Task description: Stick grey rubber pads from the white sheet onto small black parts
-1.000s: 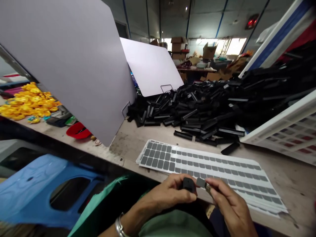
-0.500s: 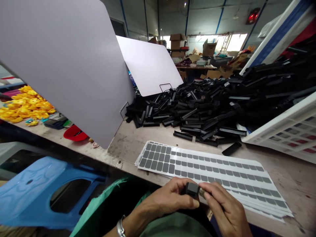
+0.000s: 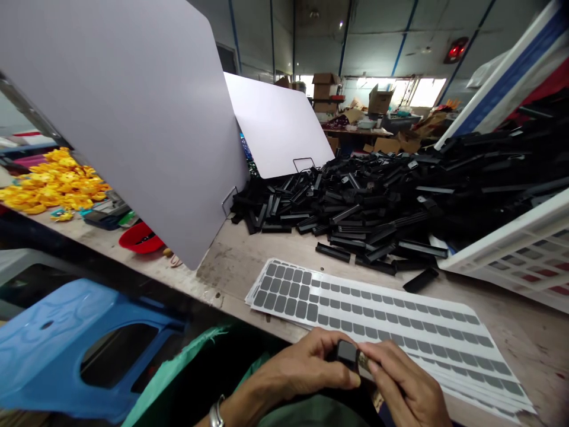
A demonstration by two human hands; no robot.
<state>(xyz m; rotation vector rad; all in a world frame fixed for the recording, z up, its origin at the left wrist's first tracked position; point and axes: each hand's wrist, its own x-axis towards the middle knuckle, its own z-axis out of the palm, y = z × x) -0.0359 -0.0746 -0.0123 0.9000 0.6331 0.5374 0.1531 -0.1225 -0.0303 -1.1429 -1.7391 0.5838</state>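
My left hand [image 3: 302, 365] is closed on a small black plastic part [image 3: 347, 352], pinched between thumb and fingers, with its dark grey flat face turned up. Close against its right end, my right hand [image 3: 406, 379] pinches a slim tool with a mottled brownish surface [image 3: 363, 360]. Most of that tool is hidden by the fingers, so its kind does not show. Just beyond both hands lies a stack of white sticker sheets [image 3: 395, 311] with rows of rounded grey stickers. The left section of the top sheet has whole stickers; farther right they look partly covered.
Behind the sheets spreads a large heap of black plastic parts [image 3: 364, 207], beside a white crate [image 3: 511, 234] on the right. Tall white panels [image 3: 146, 118] stand at left. Yellow pieces [image 3: 53, 184], a red bowl-like item [image 3: 140, 238] and a blue stool [image 3: 84, 350] are farther left.
The whole view has tilted up slightly, so the table and hands appear a little lower. Both hands keep their grips, with the black part and tool still together.
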